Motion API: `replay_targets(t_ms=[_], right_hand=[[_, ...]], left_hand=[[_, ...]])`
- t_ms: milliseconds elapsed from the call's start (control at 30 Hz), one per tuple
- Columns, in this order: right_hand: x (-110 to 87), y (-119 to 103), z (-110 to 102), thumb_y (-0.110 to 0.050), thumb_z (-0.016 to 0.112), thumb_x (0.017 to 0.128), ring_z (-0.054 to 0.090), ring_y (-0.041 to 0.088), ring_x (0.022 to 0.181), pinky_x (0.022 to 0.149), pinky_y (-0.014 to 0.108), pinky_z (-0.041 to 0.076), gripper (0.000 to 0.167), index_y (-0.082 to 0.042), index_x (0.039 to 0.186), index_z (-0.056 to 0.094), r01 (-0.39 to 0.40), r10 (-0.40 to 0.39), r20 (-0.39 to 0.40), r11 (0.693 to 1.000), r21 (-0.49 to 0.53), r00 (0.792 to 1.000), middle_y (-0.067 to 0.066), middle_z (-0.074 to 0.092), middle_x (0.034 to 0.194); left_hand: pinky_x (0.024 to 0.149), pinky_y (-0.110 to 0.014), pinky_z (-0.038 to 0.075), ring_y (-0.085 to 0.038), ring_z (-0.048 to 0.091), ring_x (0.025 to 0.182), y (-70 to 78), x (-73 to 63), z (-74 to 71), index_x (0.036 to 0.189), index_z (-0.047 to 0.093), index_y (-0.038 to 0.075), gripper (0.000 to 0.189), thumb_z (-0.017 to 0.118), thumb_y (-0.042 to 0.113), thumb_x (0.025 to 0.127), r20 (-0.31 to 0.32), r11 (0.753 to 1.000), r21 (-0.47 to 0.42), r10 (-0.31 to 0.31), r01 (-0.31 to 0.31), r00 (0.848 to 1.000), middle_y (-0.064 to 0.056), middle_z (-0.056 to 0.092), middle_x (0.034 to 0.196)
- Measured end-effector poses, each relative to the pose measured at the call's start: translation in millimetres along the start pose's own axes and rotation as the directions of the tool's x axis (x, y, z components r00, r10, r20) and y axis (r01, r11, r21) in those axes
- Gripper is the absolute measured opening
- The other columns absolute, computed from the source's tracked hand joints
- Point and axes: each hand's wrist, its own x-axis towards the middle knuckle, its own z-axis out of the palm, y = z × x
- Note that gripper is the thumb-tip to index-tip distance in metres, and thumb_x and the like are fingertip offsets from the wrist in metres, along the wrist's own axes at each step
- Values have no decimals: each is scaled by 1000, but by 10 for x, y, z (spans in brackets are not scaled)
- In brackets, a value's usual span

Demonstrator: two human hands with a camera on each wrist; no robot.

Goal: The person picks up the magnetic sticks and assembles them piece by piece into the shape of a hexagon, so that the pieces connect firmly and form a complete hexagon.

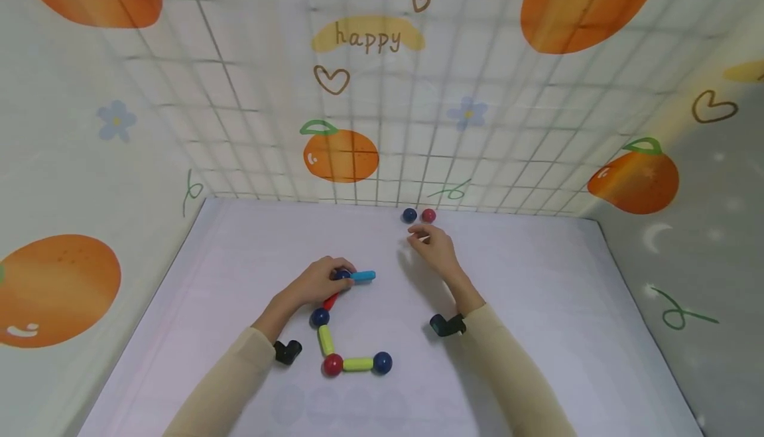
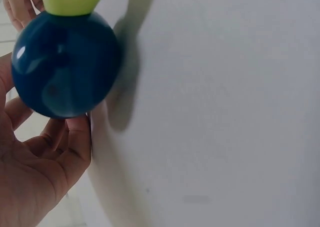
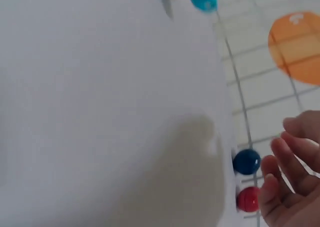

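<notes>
My left hand (image 1: 319, 280) pinches a dark blue ball (image 1: 342, 275) at the upper end of a chain of balls and rods. From that ball a light blue rod (image 1: 363, 276) points right, and a red rod (image 1: 330, 302) runs down to another dark blue ball (image 1: 319, 317). Two yellow-green rods (image 1: 358, 364) continue through a red ball (image 1: 333, 365) to a dark blue end ball (image 1: 382, 363). Loosely bent and holding nothing, my right hand (image 1: 436, 249) hovers just before a loose blue ball (image 3: 246, 162) and a loose red ball (image 3: 248, 199).
The white tabletop (image 1: 537, 291) carries the chain at its left middle, with the two loose balls by its back edge. A white grid and a printed fruit-pattern sheet (image 1: 465, 158) rise behind. Black wrist cameras (image 1: 446, 325) jut from both sleeves close over the table.
</notes>
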Motion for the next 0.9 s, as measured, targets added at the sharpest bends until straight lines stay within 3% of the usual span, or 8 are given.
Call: replay_targets(t_ms=[133,300,500,900], right_hand=[[197,115,-87,-7,69,92,64,31,98,86,42,50,18,3,108,69,-21,20,-107,1000,-9,994,16,69,101],[387,285,-136,-13,68,94,58,33,106,88,44,47,24,0,115,68,-168,161,-202,986,-15,966,19,64,113],[472,448,-120,-19,68,95,52,35,116,95,46,43,39,-1,129,62,-304,301,-195,953,13,934,23,56,124],[482,467,-47,-26,73,92,45,36,115,97,49,36,45,-4,130,61,-343,332,-172,939,-36,927,21,57,118]], left_hand=[[79,-37,47,-20,53,90,-21,-12,-22,115,71,22,22,73,25,93,-8,1000,-7,0,0,1000,1,61,104],[76,-36,45,-20,51,89,-52,-22,-27,115,71,23,23,73,26,92,-4,1000,-16,-7,7,1000,1,61,101],[76,-36,44,-21,51,90,-65,-23,-19,116,71,22,24,72,28,93,-3,1000,-8,-1,1,1000,1,61,101],[71,-35,42,-20,50,86,-46,-50,-43,117,71,20,25,71,30,94,-5,1000,-13,-2,2,1000,0,59,95]])
